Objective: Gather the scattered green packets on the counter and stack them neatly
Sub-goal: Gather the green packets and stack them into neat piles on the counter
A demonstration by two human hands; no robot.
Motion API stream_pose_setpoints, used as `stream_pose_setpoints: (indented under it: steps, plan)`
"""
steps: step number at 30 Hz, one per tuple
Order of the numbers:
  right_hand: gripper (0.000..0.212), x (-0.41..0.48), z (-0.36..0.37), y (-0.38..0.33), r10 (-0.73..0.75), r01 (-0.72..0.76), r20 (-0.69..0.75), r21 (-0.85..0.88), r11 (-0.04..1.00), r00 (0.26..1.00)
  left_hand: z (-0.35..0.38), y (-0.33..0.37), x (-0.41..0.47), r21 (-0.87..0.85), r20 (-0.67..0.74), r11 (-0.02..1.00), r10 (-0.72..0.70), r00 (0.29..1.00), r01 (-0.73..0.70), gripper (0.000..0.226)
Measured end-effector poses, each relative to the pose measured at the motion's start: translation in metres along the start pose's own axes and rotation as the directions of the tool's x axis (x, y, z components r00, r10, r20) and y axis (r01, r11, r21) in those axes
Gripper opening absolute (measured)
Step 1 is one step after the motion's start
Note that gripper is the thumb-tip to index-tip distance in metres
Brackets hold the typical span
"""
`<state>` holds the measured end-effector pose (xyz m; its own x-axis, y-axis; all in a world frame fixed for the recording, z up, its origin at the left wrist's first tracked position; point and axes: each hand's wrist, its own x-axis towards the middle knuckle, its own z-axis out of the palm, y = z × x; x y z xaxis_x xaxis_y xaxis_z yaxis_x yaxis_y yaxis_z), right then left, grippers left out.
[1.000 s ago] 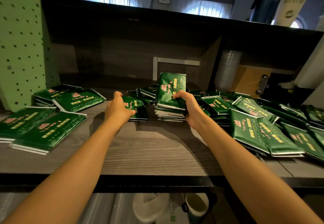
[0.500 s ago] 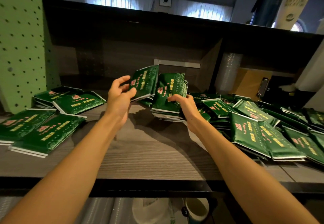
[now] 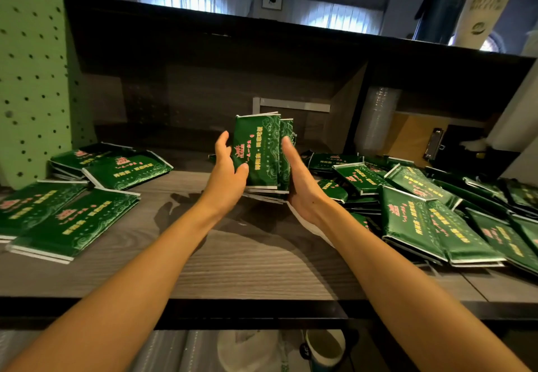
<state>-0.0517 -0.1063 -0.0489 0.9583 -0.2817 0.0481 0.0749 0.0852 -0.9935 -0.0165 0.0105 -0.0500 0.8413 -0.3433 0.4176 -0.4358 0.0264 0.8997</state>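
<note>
Green packets [image 3: 259, 153] upright between left hand [image 3: 225, 178], right hand [image 3: 300, 181].

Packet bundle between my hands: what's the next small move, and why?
Probably tap the packet bundle's lower edge on the counter to square it: left hand and right hand hold it on end, yet its bottom edges sit staggered and one rear packet juts right.

A bundle [image 3: 257, 153] of dark green packets with pink and yellow print stands tilted up in the centre, held between the left hand [image 3: 225, 179] and the right hand [image 3: 302, 185]. It is just above a small flat stack [image 3: 266, 197]. Low stacks [image 3: 72, 220] lie on the left of the counter [image 3: 247, 255], and a loose, overlapping heap [image 3: 422, 220] lies on the right.
</note>
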Motion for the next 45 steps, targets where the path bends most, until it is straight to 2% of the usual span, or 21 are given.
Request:
stream_pose_setpoints:
  steps: [2, 4, 7, 9, 10, 12, 14, 16, 20, 23, 24, 27, 29, 32, 35, 37, 38, 41, 45]
  plan:
    - [0.102, -0.001, -0.007, -0.002, -0.003, 0.002, -0.029, -0.026, 1.0, 1.0, 0.002, 0.0, -0.001, -0.032, 0.052, 0.999, 0.002, 0.999, 0.0, 0.074]
    - [0.1, 0.003, -0.016, 0.001, -0.015, 0.014, -0.043, -0.039, 0.999, 0.999, 0.001, 0.001, 0.001, -0.1, 0.045, 0.994, -0.03, 0.999, 0.035, 0.077]
    - [0.059, -0.004, -0.016, -0.003, -0.073, 0.07, -0.039, -0.063, 0.996, 0.997, -0.007, 0.001, 0.007, -0.3, -0.062, 0.949, -0.121, 0.991, 0.097, 0.061]
    - [0.072, -0.008, -0.015, -0.002, -0.132, 0.131, 0.002, -0.096, 0.987, 0.991, -0.01, 0.001, 0.007, -0.348, -0.065, 0.926, -0.18, 0.982, 0.146, 0.045]
    - [0.081, -0.009, -0.013, 0.0, -0.161, 0.165, 0.045, -0.114, 0.98, 0.986, -0.011, 0.001, 0.006, -0.376, -0.041, 0.911, -0.197, 0.98, 0.167, 0.044]
    - [0.091, -0.012, -0.007, 0.005, -0.163, 0.19, 0.151, -0.188, 0.964, 0.975, -0.01, 0.005, 0.001, -0.414, -0.032, 0.893, -0.211, 0.977, 0.179, 0.053]
    - [0.089, -0.012, -0.001, 0.009, -0.153, 0.204, 0.199, -0.263, 0.943, 0.968, -0.009, 0.004, 0.0, -0.423, -0.015, 0.89, -0.195, 0.981, 0.17, 0.058]
    - [0.09, -0.013, 0.0, 0.008, -0.178, 0.228, 0.186, -0.301, 0.926, 0.966, -0.008, 0.004, -0.003, -0.394, 0.04, 0.904, -0.16, 0.986, 0.163, 0.06]
    - [0.092, -0.016, -0.008, -0.002, -0.206, 0.241, 0.182, -0.195, 0.951, 0.961, -0.006, 0.006, -0.009, -0.363, 0.144, 0.919, -0.107, 0.984, 0.153, 0.071]
    - [0.106, -0.016, -0.01, -0.001, -0.188, 0.237, 0.23, -0.205, 0.95, 0.955, -0.012, 0.01, -0.013, -0.372, 0.134, 0.912, -0.134, 0.982, 0.175, 0.122]
    - [0.109, -0.016, -0.01, 0.0, -0.166, 0.222, 0.246, -0.222, 0.949, 0.955, -0.013, 0.008, -0.012, -0.363, 0.13, 0.916, -0.133, 0.983, 0.172, 0.126]
    - [0.118, -0.013, -0.011, 0.003, -0.078, 0.15, 0.27, -0.259, 0.954, 0.96, -0.01, 0.005, -0.011, -0.346, 0.173, 0.929, -0.073, 0.982, 0.13, 0.083]
    - [0.122, -0.011, -0.014, 0.003, -0.037, 0.112, 0.258, -0.283, 0.953, 0.965, -0.007, 0.004, -0.012, -0.344, 0.221, 0.93, -0.05, 0.974, 0.126, 0.077]
    - [0.125, -0.007, -0.018, 0.002, -0.006, 0.09, 0.258, -0.314, 0.945, 0.966, -0.006, 0.007, -0.016, -0.291, 0.286, 0.953, 0.01, 0.958, 0.077, 0.097]
    - [0.123, -0.006, -0.02, 0.0, 0.005, 0.095, 0.283, -0.336, 0.937, 0.959, -0.013, 0.0, -0.011, -0.247, 0.32, 0.965, -0.002, 0.948, 0.086, 0.112]
    - [0.125, -0.007, -0.021, -0.002, 0.016, 0.097, 0.296, -0.362, 0.927, 0.955, -0.02, -0.002, -0.01, -0.157, 0.364, 0.982, -0.04, 0.931, 0.104, 0.126]
    - [0.124, -0.007, -0.023, -0.002, 0.023, 0.098, 0.305, -0.374, 0.922, 0.952, -0.024, -0.002, -0.01, -0.108, 0.383, 0.987, -0.072, 0.921, 0.122, 0.128]
    - [0.111, -0.007, -0.03, -0.003, 0.068, 0.087, 0.359, -0.398, 0.913, 0.931, -0.032, -0.004, -0.009, -0.043, 0.433, 0.987, -0.119, 0.894, 0.153, 0.114]
    - [0.106, -0.002, -0.035, 0.0, 0.15, 0.052, 0.404, -0.447, 0.893, 0.902, -0.034, -0.014, -0.005, -0.015, 0.496, 0.979, -0.168, 0.852, 0.202, 0.117]
